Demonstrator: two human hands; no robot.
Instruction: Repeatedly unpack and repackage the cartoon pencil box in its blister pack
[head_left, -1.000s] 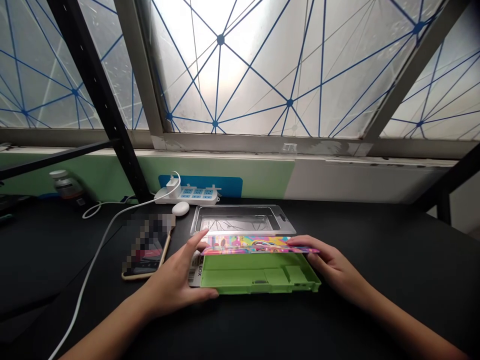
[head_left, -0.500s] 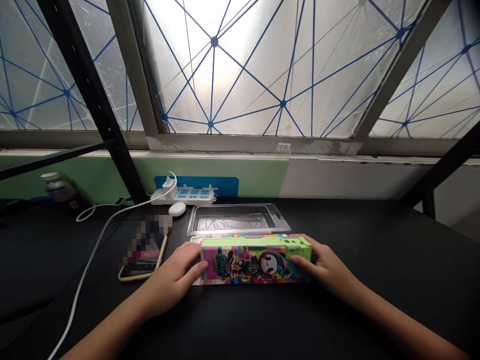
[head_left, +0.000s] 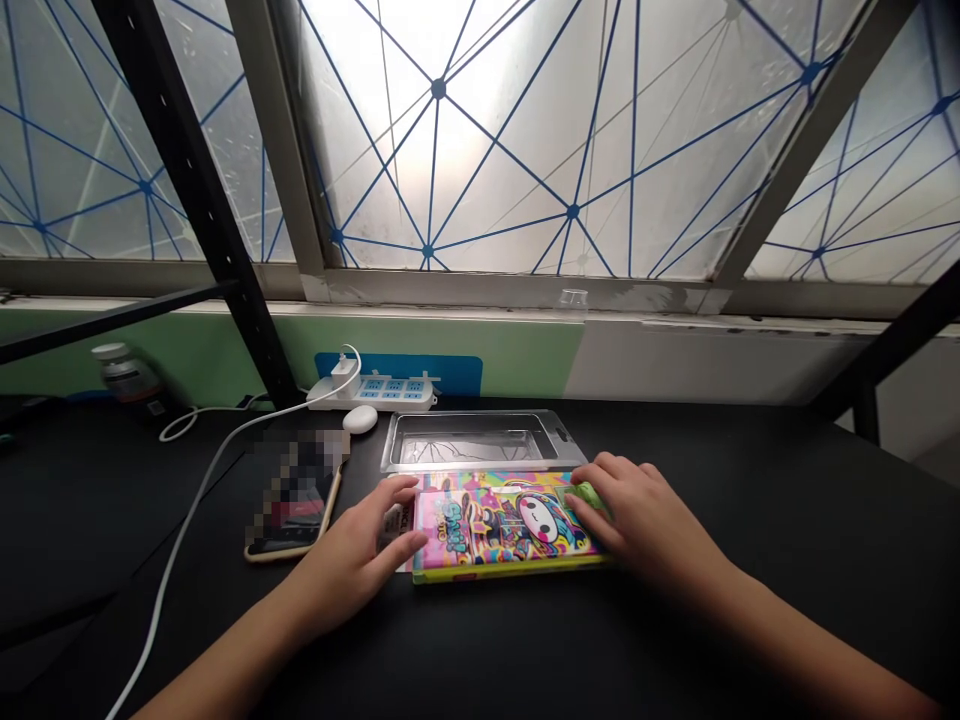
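Observation:
A pencil case (head_left: 495, 535) with a colourful cartoon print lies flat on the black table, its yellow-green side facing me. Around its right end are the fingers and thumb of my right hand (head_left: 645, 515), which cover that corner. My left hand (head_left: 364, 545) is at the left end, fingers and thumb apart, with the thumb tip against the edge. Under and behind the case shows part of a printed sheet (head_left: 457, 481). Just beyond that lies a clear plastic tray (head_left: 386, 455).
A phone (head_left: 292, 510) lies to the left, crossed by no cable. A white cable (head_left: 172, 580) runs from a power strip (head_left: 397, 395) at the wall. Near the strip sits a small white rounded case (head_left: 360, 419). A bottle (head_left: 127, 375) stands far left, beside a black metal post (head_left: 217, 220).
The pencil case has tipped from standing on its side to lying flat, printed face up. My right hand has moved over its right end; my left fingers have loosened at the left end.

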